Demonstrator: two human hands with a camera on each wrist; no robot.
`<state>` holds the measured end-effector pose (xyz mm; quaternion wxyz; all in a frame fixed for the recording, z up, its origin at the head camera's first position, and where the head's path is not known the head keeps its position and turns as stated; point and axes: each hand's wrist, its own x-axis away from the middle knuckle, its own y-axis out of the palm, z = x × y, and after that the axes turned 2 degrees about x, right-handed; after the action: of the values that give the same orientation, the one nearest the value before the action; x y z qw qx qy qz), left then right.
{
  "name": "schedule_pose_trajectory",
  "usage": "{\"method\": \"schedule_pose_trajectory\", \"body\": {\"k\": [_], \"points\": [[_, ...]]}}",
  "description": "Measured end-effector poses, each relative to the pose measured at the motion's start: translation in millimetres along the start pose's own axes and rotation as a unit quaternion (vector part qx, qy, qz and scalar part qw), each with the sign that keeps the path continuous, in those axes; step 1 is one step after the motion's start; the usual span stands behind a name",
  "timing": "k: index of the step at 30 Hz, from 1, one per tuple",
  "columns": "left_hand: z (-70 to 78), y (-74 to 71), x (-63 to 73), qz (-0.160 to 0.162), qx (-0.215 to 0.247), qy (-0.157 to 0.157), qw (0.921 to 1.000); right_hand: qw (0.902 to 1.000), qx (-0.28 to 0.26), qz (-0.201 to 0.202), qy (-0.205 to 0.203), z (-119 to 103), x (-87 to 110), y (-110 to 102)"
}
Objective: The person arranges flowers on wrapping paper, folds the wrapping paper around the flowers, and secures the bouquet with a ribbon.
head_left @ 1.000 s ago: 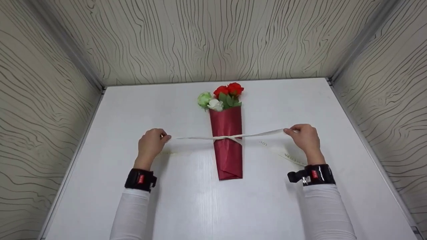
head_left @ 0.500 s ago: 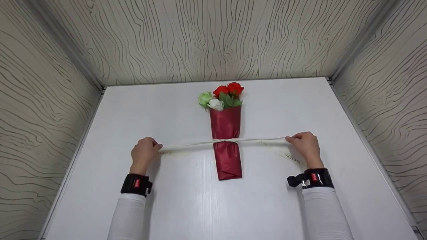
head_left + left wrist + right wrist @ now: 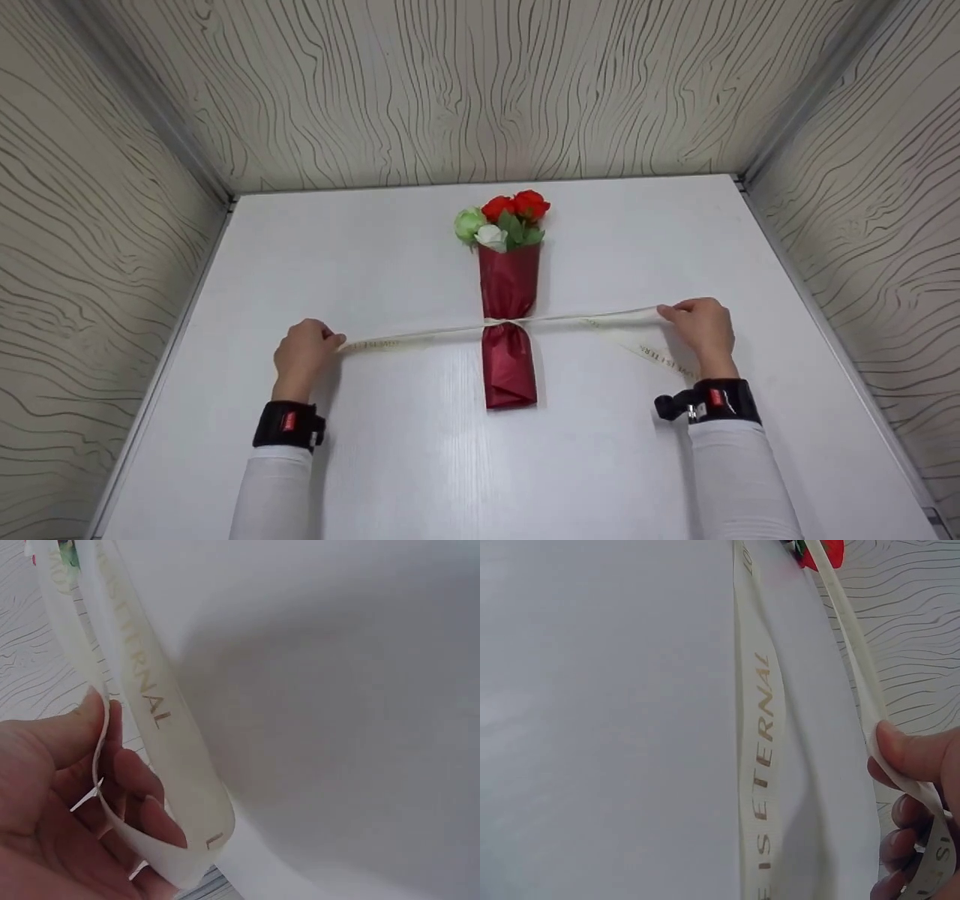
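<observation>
A bouquet in dark red wrapping paper point(image 3: 510, 281) lies at the middle of the table, with two red roses point(image 3: 530, 204), a white flower point(image 3: 492, 238) and a pale green one point(image 3: 469, 224) at its top. A cream ribbon point(image 3: 420, 331) crosses its waist in a knot and cinches the paper. My left hand point(image 3: 306, 356) pinches one stretch of ribbon between thumb and fingers, and the printed tail loops below in the left wrist view. On the other side my right hand point(image 3: 703, 334) pinches the opposite stretch. Both stretches are taut.
Loose ribbon tail point(image 3: 761, 735) with gold lettering lies on the white table point(image 3: 420, 465) beside the right hand. Patterned panels point(image 3: 480, 90) enclose the table at the back and on both sides.
My left hand has moved left and toward me, my right hand slightly right and toward me. The ribbon knot has tightened, and the wrapping paper has gathered into a narrow waist.
</observation>
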<state>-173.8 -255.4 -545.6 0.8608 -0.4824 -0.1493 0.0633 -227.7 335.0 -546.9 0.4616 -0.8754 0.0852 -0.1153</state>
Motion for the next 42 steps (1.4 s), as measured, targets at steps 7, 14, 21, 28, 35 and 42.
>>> {"method": "schedule_pose_trajectory", "body": {"k": [7, 14, 21, 28, 35, 42], "points": [[-8.0, -4.4, 0.6, -0.003, 0.017, -0.020, 0.9996, 0.9993, 0.000, 0.022, 0.029, -0.8, -3.8, -6.7], [-14.2, -8.9, -0.1, -0.013, 0.017, -0.033, 0.9992, 0.9985, 0.001, 0.038, 0.040, -3.6, -12.5, -13.6], [-17.0, -10.1, 1.0, -0.013, 0.029, -0.049, 0.9983, 0.9980, -0.001, 0.047, 0.041, -4.5, -16.1, -15.2], [-20.4, -7.2, 3.2, -0.008, 0.038, -0.050, 0.9980, 0.9983, 0.004, 0.030, 0.049, 3.0, -13.0, -7.4], [-20.5, -2.9, 5.9, 0.010, 0.013, -0.028, 0.9995, 0.9993, 0.028, -0.015, 0.019, 10.1, -10.9, 3.5], [-7.0, 12.9, 7.8, 0.093, -0.027, 0.050, 0.9940, 0.9878, 0.116, 0.046, -0.092, -8.1, -3.4, 16.5]]}}
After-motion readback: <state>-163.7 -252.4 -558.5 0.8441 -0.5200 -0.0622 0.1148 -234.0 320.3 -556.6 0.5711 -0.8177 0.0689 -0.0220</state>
